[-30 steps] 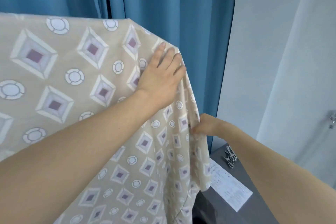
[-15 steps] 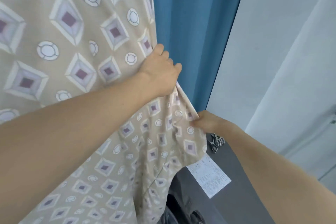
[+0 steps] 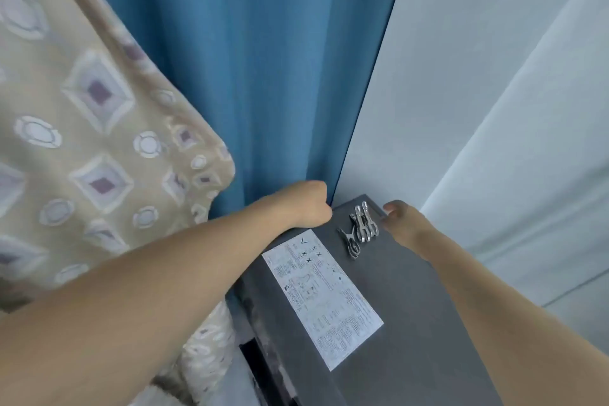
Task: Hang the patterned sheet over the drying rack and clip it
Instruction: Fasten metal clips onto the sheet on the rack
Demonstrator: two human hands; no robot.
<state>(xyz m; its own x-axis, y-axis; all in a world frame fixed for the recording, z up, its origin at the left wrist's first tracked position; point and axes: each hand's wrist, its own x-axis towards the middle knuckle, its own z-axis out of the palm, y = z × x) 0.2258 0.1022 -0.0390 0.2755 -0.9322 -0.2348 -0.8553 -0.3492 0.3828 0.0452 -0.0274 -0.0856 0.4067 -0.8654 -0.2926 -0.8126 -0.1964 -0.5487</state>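
Patterned sheet [image 3: 99, 148] hangs at left, draped down in front of blue curtain [image 3: 263, 59]; neither hand on it. Left hand [image 3: 311, 206] at far edge of grey table [image 3: 412, 323], fingers hidden behind wrist, grip impossible to judge. Right hand [image 3: 400, 219] just right of metal clips [image 3: 361, 229], fingers loosely curled, holding nothing, not visibly touching clips. Clips lie bunched on table top near back corner. White printed label [image 3: 324, 298] stuck on table nearer viewer.
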